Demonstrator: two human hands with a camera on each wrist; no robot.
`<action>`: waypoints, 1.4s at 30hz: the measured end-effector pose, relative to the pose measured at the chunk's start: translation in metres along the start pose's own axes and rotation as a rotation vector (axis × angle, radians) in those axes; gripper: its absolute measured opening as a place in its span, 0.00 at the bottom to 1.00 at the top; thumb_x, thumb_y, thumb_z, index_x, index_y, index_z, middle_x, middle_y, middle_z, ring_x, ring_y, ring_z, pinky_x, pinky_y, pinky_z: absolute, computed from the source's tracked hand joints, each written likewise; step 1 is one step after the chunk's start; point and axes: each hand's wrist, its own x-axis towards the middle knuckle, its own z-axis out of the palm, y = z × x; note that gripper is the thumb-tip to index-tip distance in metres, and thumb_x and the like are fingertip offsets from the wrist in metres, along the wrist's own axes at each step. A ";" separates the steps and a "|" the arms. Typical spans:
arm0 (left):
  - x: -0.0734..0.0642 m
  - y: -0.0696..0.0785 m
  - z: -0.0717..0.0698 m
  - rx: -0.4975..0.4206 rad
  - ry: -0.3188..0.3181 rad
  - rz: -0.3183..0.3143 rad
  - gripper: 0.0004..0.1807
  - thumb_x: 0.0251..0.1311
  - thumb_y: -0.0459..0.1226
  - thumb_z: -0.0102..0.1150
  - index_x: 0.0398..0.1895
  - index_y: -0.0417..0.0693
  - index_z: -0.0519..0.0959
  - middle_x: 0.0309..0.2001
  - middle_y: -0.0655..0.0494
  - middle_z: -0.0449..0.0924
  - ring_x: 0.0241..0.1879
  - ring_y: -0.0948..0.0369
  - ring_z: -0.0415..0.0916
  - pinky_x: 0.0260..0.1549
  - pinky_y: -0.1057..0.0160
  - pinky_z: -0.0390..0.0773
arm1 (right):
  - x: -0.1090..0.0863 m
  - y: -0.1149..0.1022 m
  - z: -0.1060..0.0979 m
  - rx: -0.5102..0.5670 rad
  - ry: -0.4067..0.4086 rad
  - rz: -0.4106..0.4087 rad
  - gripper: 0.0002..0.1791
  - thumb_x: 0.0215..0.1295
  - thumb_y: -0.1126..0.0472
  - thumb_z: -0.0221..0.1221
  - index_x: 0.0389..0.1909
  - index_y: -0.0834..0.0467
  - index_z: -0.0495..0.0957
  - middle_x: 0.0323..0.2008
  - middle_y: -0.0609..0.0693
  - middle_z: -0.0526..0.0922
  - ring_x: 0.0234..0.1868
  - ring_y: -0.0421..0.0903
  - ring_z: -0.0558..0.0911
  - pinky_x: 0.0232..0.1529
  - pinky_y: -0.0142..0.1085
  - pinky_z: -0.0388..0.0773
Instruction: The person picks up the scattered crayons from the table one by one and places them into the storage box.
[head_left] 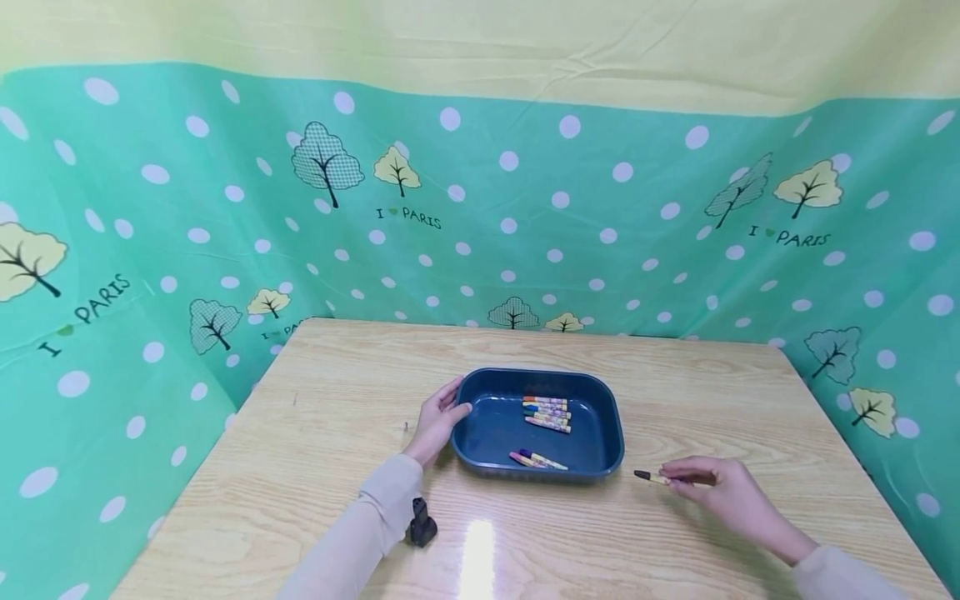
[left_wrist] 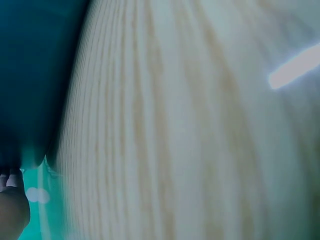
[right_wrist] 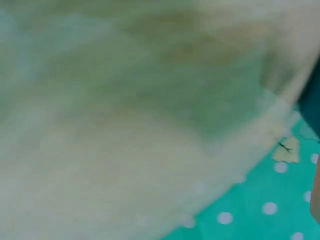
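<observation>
A dark blue rectangular tub (head_left: 487, 442) stands on the wooden table, and my left hand (head_left: 438, 421) grips its left rim with the thumb over the edge. Inside the tub lie several crayons (head_left: 547, 414) in a group toward the back right, with a pink crayon (head_left: 527, 459) and a purple crayon (head_left: 546, 460) near its front wall. To the right of the tub, my right hand (head_left: 720, 492) pinches a dark-tipped crayon (head_left: 651, 477) just above the table. In the left wrist view the tub's side (left_wrist: 35, 75) fills the upper left; the right wrist view is mostly blurred.
A small black device (head_left: 422, 525) is by the left wrist. The wooden table (head_left: 360, 367) reaches back to a green dotted curtain (head_left: 465, 267) that hangs behind and on both sides. Light glares off the table near its front edge.
</observation>
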 end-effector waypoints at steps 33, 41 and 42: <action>0.015 -0.028 0.002 -0.009 0.022 0.021 0.29 0.57 0.27 0.52 0.65 0.40 0.63 0.64 0.38 0.62 0.64 0.47 0.60 0.63 0.56 0.65 | 0.087 -0.060 0.059 0.179 0.027 0.016 0.12 0.55 0.64 0.62 0.42 0.59 0.81 0.39 0.54 0.85 0.38 0.43 0.83 0.37 0.29 0.83; 0.014 -0.023 -0.002 -0.026 0.018 -0.007 0.30 0.57 0.27 0.53 0.65 0.39 0.62 0.65 0.38 0.60 0.65 0.46 0.58 0.64 0.54 0.63 | 0.104 -0.068 0.082 0.098 0.045 -0.031 0.11 0.53 0.68 0.63 0.39 0.58 0.83 0.36 0.52 0.85 0.36 0.43 0.83 0.37 0.33 0.83; 0.012 -0.019 -0.003 -0.019 0.015 -0.006 0.30 0.57 0.27 0.53 0.65 0.37 0.62 0.65 0.37 0.60 0.65 0.45 0.58 0.64 0.53 0.63 | 0.106 -0.068 0.084 0.087 0.046 -0.031 0.11 0.53 0.68 0.63 0.38 0.57 0.83 0.35 0.52 0.85 0.36 0.43 0.83 0.37 0.33 0.83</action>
